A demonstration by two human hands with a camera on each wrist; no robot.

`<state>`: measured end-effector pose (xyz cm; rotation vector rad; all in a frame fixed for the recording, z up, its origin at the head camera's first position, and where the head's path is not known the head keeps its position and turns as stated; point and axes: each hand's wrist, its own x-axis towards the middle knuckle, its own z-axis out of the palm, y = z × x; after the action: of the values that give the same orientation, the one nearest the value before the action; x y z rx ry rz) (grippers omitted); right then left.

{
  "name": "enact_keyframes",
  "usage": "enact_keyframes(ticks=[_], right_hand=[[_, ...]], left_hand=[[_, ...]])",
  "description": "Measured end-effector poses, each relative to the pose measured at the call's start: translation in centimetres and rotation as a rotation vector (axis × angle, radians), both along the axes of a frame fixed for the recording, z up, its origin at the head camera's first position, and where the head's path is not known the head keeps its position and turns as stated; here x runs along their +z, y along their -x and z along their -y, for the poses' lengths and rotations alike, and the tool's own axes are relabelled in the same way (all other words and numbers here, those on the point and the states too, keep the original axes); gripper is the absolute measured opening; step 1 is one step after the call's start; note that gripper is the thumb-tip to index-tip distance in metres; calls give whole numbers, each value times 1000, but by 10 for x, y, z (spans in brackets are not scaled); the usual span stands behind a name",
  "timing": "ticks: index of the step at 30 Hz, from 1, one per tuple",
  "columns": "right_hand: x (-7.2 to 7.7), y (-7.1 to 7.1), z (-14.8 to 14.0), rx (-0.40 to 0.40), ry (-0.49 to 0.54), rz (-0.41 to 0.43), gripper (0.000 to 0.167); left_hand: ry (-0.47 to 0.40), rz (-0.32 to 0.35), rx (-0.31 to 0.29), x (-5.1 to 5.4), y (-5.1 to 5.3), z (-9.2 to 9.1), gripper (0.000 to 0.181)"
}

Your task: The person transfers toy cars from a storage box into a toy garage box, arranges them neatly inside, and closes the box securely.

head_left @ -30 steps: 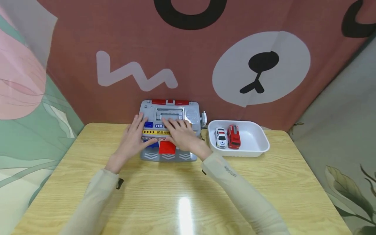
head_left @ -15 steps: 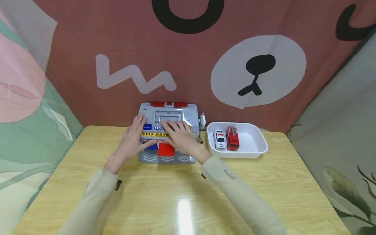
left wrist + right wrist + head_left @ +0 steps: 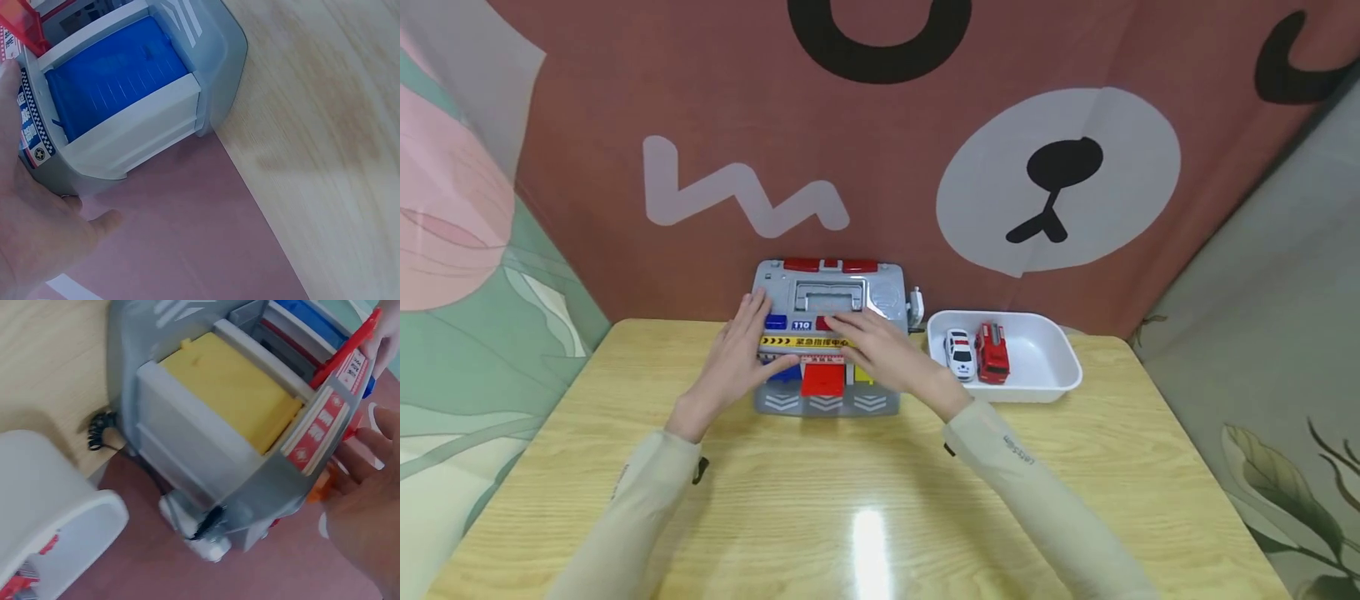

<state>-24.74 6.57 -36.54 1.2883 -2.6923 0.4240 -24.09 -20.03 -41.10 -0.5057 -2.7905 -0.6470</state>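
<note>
A grey toy garage (image 3: 775, 292) stands at the table's back edge, with a yellow strip of lettering across its front. Its red door (image 3: 822, 379) is swung up and sticks out. The blue door (image 3: 119, 75) and the yellow door (image 3: 231, 394) are down. My left hand (image 3: 730, 358) rests on the garage's left side, fingers straight and thumb stretched across the front. My right hand (image 3: 891, 354) lies over the right part with its fingers extended. Its fingertips reach a red button (image 3: 824, 322); whether they press it I cannot tell. An orange button (image 3: 322, 484) shows beside the right fingers.
To the right, a white tray (image 3: 1045, 358) holds a white police car (image 3: 960, 354) and a red fire truck (image 3: 992, 354). A white handset (image 3: 916, 307) hangs on the garage's right side, with a black coiled cord (image 3: 100, 428). A printed curtain (image 3: 880, 167) rises behind the table.
My right hand has shifted to the right across the garage, uncovering the red button and part of the yellow door. My left hand stays in place.
</note>
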Motion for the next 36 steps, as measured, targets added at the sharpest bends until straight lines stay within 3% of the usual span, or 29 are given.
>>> enact_keyframes(ticks=[5, 11, 20, 24, 30, 36], right_hand=[[-2, -2, -16, 50, 102, 34, 48], [-2, 0, -44, 45, 258, 58, 40], [-28, 0, -90, 1, 419, 16, 27], [-36, 4, -111, -110, 447, 51, 24], [-42, 15, -149, -379, 497, 109, 16], [-45, 22, -188, -604, 492, 246, 18]], left_hand=[[-18, 6, -7, -1, 0, 1, 105], [-43, 20, 1, 0, 1, -1, 105], [-49, 20, 0, -2, 1, -1, 106], [-50, 20, 8, -3, 1, -1, 105], [-52, 44, 21, -1, -1, 0, 106], [-66, 43, 1, -1, -1, 0, 106]])
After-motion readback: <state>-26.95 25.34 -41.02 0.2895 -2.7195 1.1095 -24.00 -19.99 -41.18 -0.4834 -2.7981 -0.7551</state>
